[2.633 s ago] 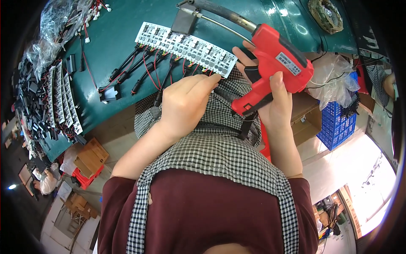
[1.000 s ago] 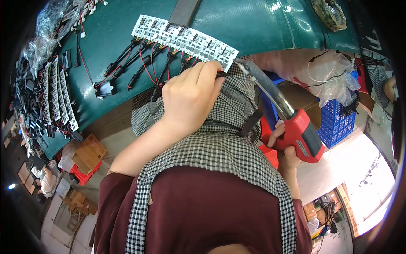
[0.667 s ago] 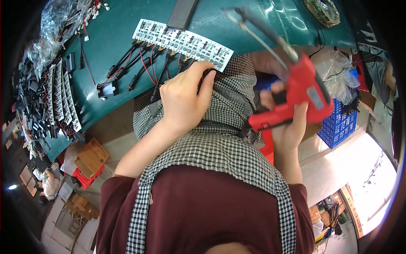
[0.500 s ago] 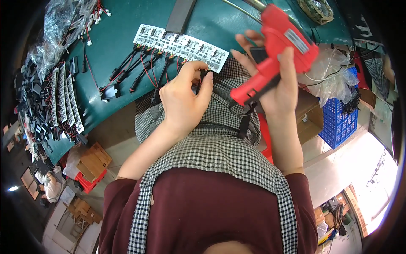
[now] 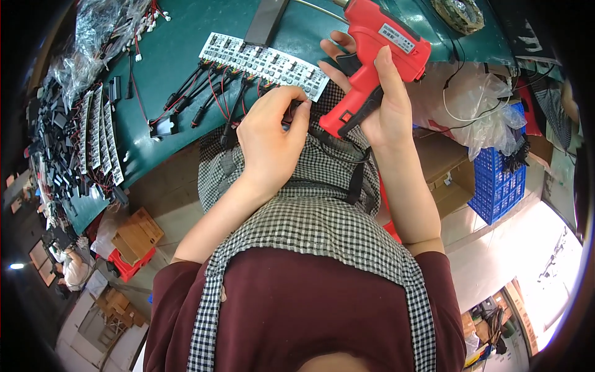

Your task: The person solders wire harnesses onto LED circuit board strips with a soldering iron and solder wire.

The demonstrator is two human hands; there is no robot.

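My right hand (image 5: 387,115) is closed around the handle of a red soldering gun (image 5: 387,46), with some fingers stretched out by its black trigger. The gun's metal front end points up and leaves the picture at the top edge. At the right end of a white circuit board panel (image 5: 260,62), my left hand (image 5: 271,139) pinches a dark cable, mostly hidden by the fingers. Several black cables (image 5: 199,115) with red wires run from the panel's near edge towards me. A dark grey bar (image 5: 266,22) lies against the panel's far edge.
On the green table (image 5: 164,49), loose black parts (image 5: 52,139), thin board strips (image 5: 96,139) and a plastic bag (image 5: 105,37) sit at the left. A roll (image 5: 460,13) lies far right. Beside the table are a clear bag (image 5: 474,111) and a blue crate (image 5: 498,189).
My right hand has carried the soldering gun to the left and slightly up, nearer the panel. My left hand stays at the panel's right end, almost unmoved.
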